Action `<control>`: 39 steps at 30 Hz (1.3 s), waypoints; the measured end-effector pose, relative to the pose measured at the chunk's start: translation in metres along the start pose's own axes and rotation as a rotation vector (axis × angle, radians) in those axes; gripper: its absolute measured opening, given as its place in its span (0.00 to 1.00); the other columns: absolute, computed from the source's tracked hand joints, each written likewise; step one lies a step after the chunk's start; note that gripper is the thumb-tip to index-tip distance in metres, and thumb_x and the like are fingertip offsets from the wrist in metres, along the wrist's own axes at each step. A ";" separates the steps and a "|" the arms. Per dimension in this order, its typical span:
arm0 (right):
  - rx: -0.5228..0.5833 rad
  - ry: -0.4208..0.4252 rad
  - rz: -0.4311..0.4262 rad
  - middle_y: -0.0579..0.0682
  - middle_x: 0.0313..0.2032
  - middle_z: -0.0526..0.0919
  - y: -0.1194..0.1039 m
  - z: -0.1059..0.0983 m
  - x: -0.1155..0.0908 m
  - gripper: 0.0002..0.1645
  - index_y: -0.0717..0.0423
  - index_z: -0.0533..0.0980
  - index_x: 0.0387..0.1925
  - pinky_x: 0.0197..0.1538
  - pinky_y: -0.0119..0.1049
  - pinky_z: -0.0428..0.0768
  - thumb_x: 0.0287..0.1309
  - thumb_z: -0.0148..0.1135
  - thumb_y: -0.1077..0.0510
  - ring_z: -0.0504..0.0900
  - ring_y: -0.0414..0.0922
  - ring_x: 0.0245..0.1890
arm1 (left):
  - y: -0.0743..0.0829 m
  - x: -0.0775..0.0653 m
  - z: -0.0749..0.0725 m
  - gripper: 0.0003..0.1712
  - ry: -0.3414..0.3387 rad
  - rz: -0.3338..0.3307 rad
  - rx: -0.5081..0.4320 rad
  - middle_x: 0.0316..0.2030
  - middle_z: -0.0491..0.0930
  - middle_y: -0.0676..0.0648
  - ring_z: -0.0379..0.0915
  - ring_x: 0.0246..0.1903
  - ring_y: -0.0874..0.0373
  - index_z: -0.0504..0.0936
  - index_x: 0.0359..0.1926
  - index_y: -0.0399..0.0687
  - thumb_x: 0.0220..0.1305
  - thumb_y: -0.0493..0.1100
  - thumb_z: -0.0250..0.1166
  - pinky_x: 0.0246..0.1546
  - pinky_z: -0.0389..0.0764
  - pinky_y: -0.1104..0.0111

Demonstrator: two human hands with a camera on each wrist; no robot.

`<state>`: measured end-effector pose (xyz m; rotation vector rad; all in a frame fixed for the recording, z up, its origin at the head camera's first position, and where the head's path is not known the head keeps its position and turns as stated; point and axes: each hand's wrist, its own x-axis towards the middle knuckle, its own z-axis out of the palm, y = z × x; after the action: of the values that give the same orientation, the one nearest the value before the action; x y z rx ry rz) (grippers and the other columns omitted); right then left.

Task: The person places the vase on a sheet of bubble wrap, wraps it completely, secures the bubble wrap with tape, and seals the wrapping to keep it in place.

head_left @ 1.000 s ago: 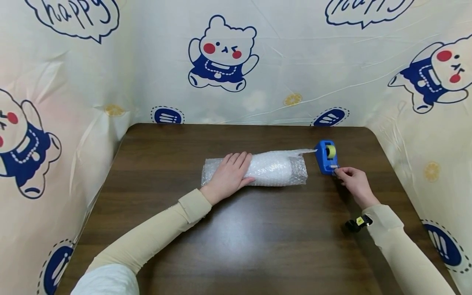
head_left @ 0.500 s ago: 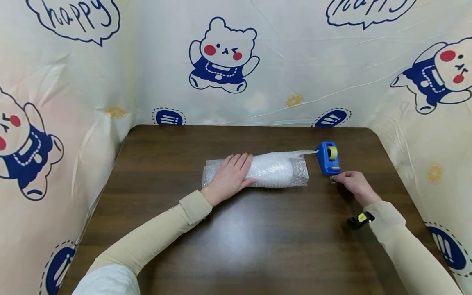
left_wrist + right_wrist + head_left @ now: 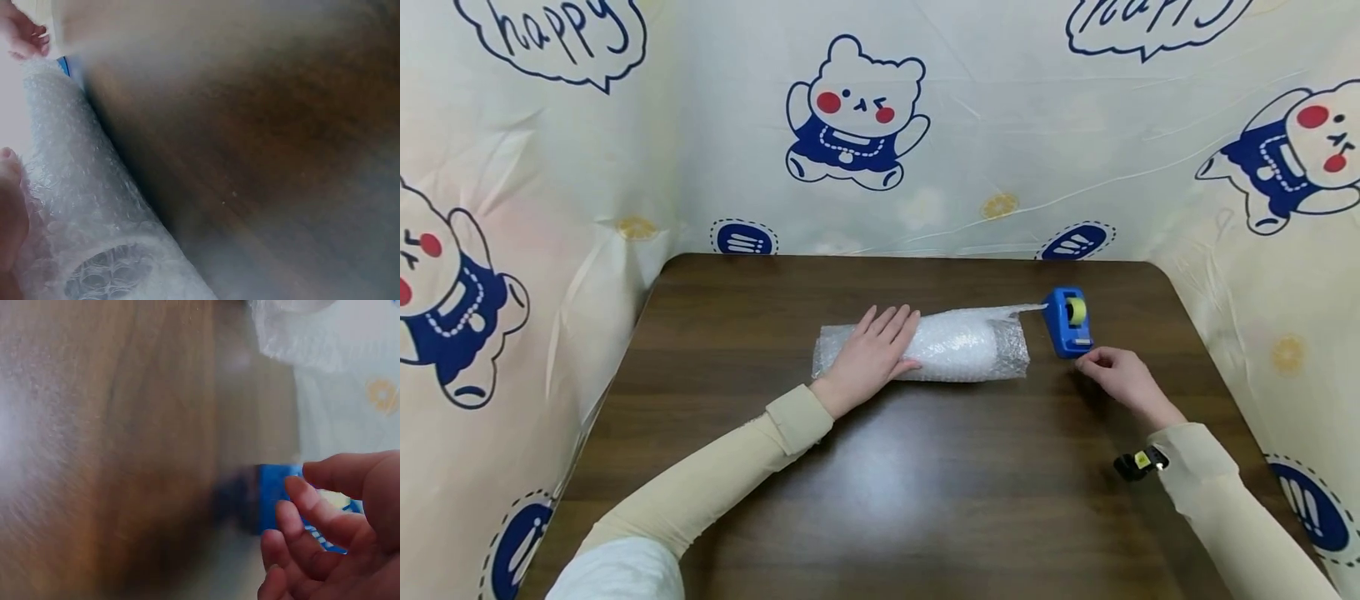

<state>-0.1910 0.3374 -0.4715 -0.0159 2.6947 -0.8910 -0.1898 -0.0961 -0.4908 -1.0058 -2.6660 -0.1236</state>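
A bubble-wrapped roll (image 3: 958, 343) lies crosswise on the dark wooden table (image 3: 865, 467). My left hand (image 3: 871, 348) rests flat on its left part, fingers extended and thumb out to the side. In the left wrist view the bubble wrap (image 3: 81, 156) runs away from that hand. A blue tape dispenser (image 3: 1066, 323) with a yellow-green tape core stands just right of the roll. At its front end my right hand (image 3: 1123, 382) pinches the clear tape between thumb and forefinger; the strip itself is barely visible. The right wrist view shows the dispenser (image 3: 272, 497) behind these fingers.
A thin tail of wrap (image 3: 1026, 308) reaches from the roll's far right corner to the dispenser. Printed curtains (image 3: 715, 125) enclose the table at the back and both sides. A small black device (image 3: 1138, 463) hangs at the right cuff.
The right hand has drawn slightly down from the dispenser's front, then come back close to its edge. The left hand stays on the roll, its fingers slightly more spread.
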 end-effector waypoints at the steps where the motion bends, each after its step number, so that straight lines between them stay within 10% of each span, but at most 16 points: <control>1: -0.038 0.028 -0.037 0.55 0.34 0.81 -0.004 -0.001 -0.002 0.22 0.67 0.82 0.46 0.34 0.39 0.73 0.75 0.59 0.49 0.74 0.49 0.35 | 0.000 0.000 -0.001 0.44 0.006 0.002 -0.002 0.74 0.67 0.35 0.65 0.73 0.42 0.60 0.79 0.38 0.76 0.62 0.58 0.75 0.59 0.47; 6: -0.128 0.201 -0.170 0.59 0.38 0.81 -0.031 -0.009 -0.012 0.17 0.65 0.84 0.41 0.36 0.38 0.75 0.73 0.62 0.52 0.75 0.52 0.37 | 0.003 -0.002 0.000 0.43 0.072 0.005 0.059 0.69 0.73 0.38 0.69 0.68 0.44 0.65 0.77 0.39 0.74 0.63 0.60 0.72 0.65 0.48; 16: 0.046 0.460 -0.462 0.49 0.35 0.82 -0.105 0.003 -0.015 0.09 0.57 0.86 0.37 0.34 0.23 0.69 0.69 0.68 0.56 0.72 0.39 0.32 | 0.005 -0.002 0.003 0.44 0.126 0.033 0.182 0.58 0.77 0.42 0.73 0.55 0.47 0.67 0.75 0.38 0.74 0.64 0.60 0.58 0.75 0.56; 25: 0.090 0.231 -0.569 0.48 0.40 0.86 -0.172 0.033 0.015 0.15 0.55 0.89 0.41 0.45 0.38 0.79 0.74 0.63 0.50 0.77 0.44 0.44 | 0.005 -0.001 0.001 0.43 0.071 0.025 0.177 0.59 0.77 0.41 0.73 0.57 0.47 0.66 0.76 0.37 0.76 0.64 0.57 0.59 0.75 0.57; 39: -0.001 0.179 -0.606 0.51 0.37 0.87 -0.206 0.075 0.043 0.16 0.57 0.90 0.42 0.45 0.44 0.76 0.73 0.64 0.50 0.78 0.49 0.43 | 0.005 0.000 -0.002 0.43 0.074 0.031 0.189 0.60 0.77 0.41 0.73 0.56 0.47 0.67 0.75 0.37 0.76 0.65 0.57 0.58 0.76 0.57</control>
<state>-0.2282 0.1230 -0.4200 -0.8264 2.8980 -1.0903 -0.1861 -0.0927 -0.4894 -0.9626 -2.5379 0.0946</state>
